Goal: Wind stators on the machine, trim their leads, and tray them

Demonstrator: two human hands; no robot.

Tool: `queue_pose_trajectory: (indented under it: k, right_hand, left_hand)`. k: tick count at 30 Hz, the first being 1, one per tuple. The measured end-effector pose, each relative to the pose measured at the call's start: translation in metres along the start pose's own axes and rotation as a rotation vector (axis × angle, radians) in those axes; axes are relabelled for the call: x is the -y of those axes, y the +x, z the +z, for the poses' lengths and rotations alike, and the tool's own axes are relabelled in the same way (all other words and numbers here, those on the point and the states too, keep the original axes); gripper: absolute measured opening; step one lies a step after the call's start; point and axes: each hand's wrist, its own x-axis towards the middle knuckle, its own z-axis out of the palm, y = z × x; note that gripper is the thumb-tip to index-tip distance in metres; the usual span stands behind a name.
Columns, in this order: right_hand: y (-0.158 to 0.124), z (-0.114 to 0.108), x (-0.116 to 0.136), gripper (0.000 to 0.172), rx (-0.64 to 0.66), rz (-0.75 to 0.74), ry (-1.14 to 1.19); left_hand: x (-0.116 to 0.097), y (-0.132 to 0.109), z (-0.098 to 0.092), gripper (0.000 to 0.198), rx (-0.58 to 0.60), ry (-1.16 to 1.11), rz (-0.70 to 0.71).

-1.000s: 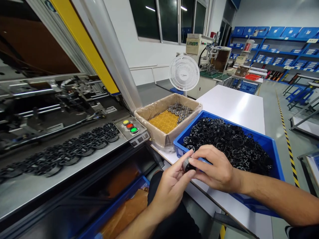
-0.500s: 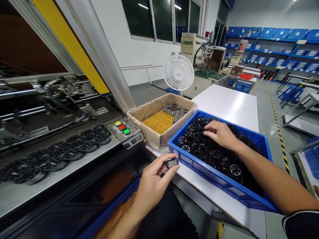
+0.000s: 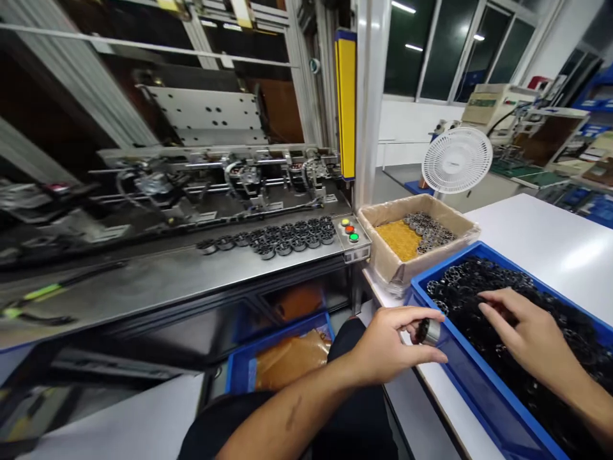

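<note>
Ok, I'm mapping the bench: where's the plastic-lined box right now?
In the head view, the plastic-lined box sits right of centre, between the coloured buttons and the blue crate.

My camera swings left, bringing more of the machine [image 3: 215,118] into view and pushing most of the blue shelves [image 3: 598,94] out. A second ago both my hands meet at the ring [image 3: 433,332]; now my left hand [image 3: 390,345] alone has it, fingertips spread wider, and my right hand [image 3: 531,329] is over the bin's [image 3: 472,377] black parts [image 3: 454,276].
</note>
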Motion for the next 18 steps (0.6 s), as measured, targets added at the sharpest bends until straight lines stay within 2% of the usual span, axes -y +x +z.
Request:
queue_pose_trajectory:
  k: [3, 4, 7, 9, 14, 18]
  right_hand:
    - [-0.010, -0.010, 0.042, 0.009, -0.174, -0.138, 0.105]
    - [-0.014, -0.011, 0.056, 0.012, -0.201, -0.200, 0.137]
    - [-0.023, -0.009, 0.085, 0.020, -0.182, -0.341, 0.189]
    - [-0.024, -0.007, 0.091, 0.016, -0.155, -0.380, 0.202]
    - [-0.022, -0.006, 0.086, 0.011, -0.118, -0.451, 0.200]
    - [-0.020, -0.005, 0.082, 0.021, -0.153, -0.483, 0.202]
  left_hand:
    - [-0.001, 0.001, 0.008, 0.069, 0.045, -0.288, -0.097]
    - [-0.002, 0.001, 0.012, 0.068, 0.048, -0.343, -0.110]
    - [-0.005, 0.001, 0.020, 0.058, 0.031, -0.381, -0.109]
    - [-0.005, 0.001, 0.022, 0.054, 0.031, -0.401, -0.097]
    - [-0.004, -0.001, 0.023, 0.053, 0.049, -0.456, -0.062]
    - [-0.005, -0.001, 0.022, 0.055, 0.059, -0.454, -0.030]
